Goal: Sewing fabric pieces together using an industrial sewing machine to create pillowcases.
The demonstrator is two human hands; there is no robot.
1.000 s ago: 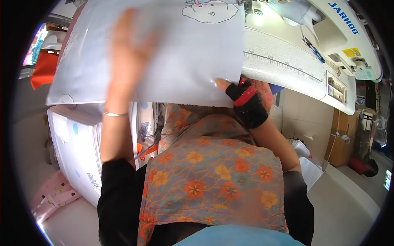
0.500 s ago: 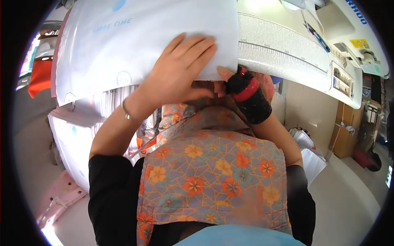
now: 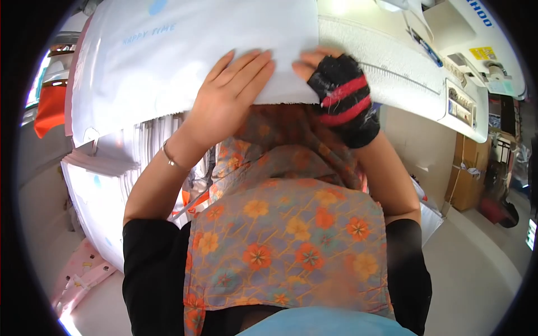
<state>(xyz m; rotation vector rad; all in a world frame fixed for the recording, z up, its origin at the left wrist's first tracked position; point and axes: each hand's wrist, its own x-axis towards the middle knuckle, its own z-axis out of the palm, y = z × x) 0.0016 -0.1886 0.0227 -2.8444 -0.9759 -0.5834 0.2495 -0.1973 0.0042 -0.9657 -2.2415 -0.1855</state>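
We've got strong light up top, so the white fabric point(image 3: 246, 28) is nearly blown out, while the apron point(image 3: 286, 235) goes shadowy just past the fabric's edge. We also see a hazy smudge lower right, a slightly blurry left hand point(image 3: 221, 106), and fisheye bending toward black corners.

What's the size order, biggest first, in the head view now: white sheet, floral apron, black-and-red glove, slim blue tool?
1. White sheet and floral apron: too alike to rank; the sheet is cut off at the top
2. Black-and-red glove
3. Slim blue tool
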